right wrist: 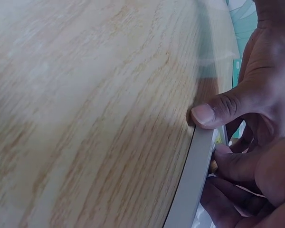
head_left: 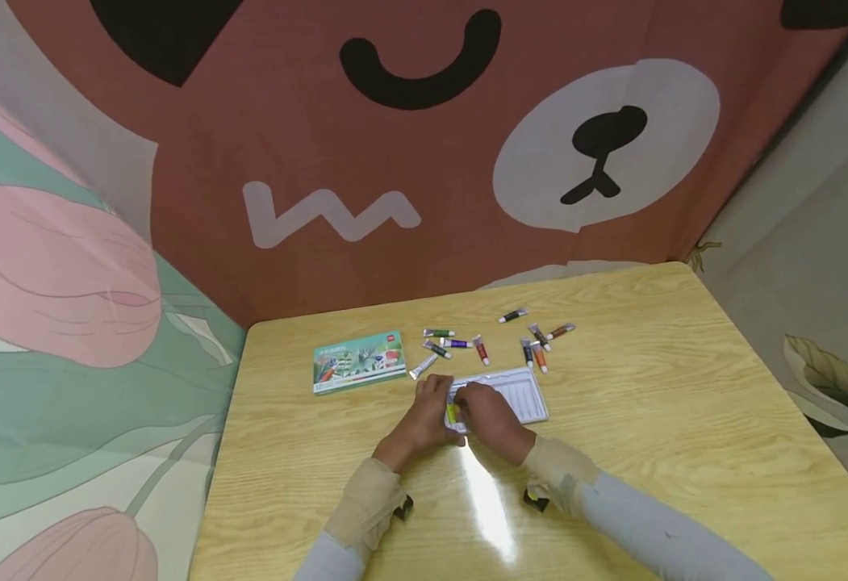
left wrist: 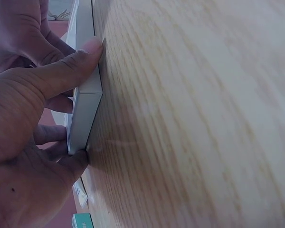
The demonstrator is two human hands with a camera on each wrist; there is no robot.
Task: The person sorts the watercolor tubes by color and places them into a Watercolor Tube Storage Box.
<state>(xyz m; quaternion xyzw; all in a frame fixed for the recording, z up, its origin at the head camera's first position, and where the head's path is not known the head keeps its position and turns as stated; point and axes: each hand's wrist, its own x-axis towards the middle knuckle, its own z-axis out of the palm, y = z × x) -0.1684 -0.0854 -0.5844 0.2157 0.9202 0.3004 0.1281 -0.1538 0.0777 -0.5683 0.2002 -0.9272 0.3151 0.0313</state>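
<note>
A white plastic tray [head_left: 521, 395] with ridged slots lies on the table, its left end in the grip of my left hand [head_left: 429, 413]. In the left wrist view, that hand's thumb [left wrist: 88, 50] presses the near side wall and its other fingers hold the far corner. A yellow paint tube [head_left: 452, 413] sits in the leftmost slot. My right hand [head_left: 495, 415] reaches over the tray just beside it, fingers curled. In the right wrist view its thumb [right wrist: 228, 159] and fingertips pinch a small orange-yellow paint tube [right wrist: 213, 166], mostly hidden by the fingers.
Behind the tray lie several loose paint tubes, among them a red one [head_left: 481, 350], a purple one [head_left: 457, 344], a white one [head_left: 424, 367] and an orange one [head_left: 539, 357]. A green paint box [head_left: 360, 362] lies to the left. A printed cloth [head_left: 322, 274] hangs along the back edge.
</note>
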